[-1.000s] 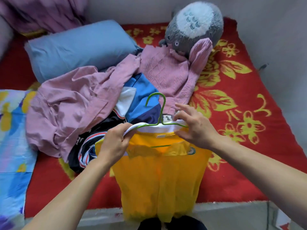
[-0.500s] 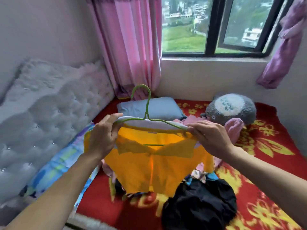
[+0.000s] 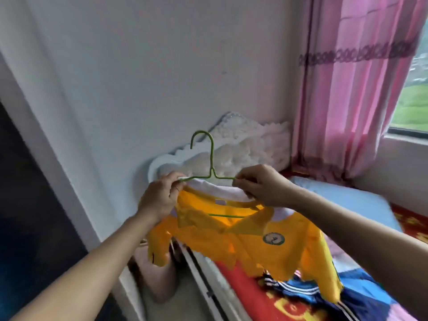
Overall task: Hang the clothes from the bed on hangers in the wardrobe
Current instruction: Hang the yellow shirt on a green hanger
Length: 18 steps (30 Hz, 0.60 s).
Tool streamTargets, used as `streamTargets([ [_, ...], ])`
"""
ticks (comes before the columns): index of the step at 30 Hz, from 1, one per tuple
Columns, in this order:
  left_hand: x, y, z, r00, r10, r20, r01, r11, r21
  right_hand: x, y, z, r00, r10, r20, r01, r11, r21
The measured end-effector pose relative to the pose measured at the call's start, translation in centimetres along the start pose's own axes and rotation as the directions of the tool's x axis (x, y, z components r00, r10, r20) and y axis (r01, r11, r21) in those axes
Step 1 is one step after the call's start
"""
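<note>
A yellow shirt point(image 3: 261, 246) with a white collar and a round chest badge hangs on a thin green wire hanger point(image 3: 210, 158), held up in front of me. My left hand point(image 3: 162, 198) grips the hanger's left shoulder together with the collar. My right hand point(image 3: 264, 184) pinches the hanger's right shoulder and the collar. The hook stands upright between my hands. Below the shirt, a dark blue striped garment point(image 3: 301, 290) lies on the red bed cover point(image 3: 250, 295).
A white wall point(image 3: 162, 77) is straight ahead, with a white tufted headboard point(image 3: 243, 144) behind the hanger. Pink curtain point(image 3: 356, 89) and window are at the right, a blue pillow point(image 3: 347, 200) below them. A dark opening point(image 3: 27, 228) lies at the left.
My view has swung left, from the bed and window to the wall and headboard. Both hands keep hold of the hanger with the yellow shirt, which has been lifted off the clothes pile.
</note>
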<state>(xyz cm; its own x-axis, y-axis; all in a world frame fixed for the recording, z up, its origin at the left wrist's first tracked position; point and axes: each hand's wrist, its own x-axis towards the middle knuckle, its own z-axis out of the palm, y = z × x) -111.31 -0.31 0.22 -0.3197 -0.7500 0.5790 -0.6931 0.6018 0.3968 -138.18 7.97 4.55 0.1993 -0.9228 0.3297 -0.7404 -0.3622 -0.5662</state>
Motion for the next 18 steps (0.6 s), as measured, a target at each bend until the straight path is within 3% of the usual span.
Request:
streamTargets([
  [7, -9.9, -10.3, -14.0, 0.937, -0.317, -0.145, 0.336, 0.933, 0.130, 6.0, -11.8, 12.1, 0.982, -0.049, 0.180, 0.001, 0.966, 0.257],
  [11, -17.4, -16.8, -22.3, 0.881, -0.418, -0.224, 0.464, 0.856, 0.227, 9.2, -19.4, 19.7, 0.962, -0.020, 0.273, -0.084, 0.928, 0.364],
  [18, -27.9, -28.1, -37.2, 0.757, -0.617, -0.217, 0.651, 0.679, 0.340, 15.0, -33.1, 32.5, 0.871, 0.043, 0.490, -0.297, 0.841, 0.453],
])
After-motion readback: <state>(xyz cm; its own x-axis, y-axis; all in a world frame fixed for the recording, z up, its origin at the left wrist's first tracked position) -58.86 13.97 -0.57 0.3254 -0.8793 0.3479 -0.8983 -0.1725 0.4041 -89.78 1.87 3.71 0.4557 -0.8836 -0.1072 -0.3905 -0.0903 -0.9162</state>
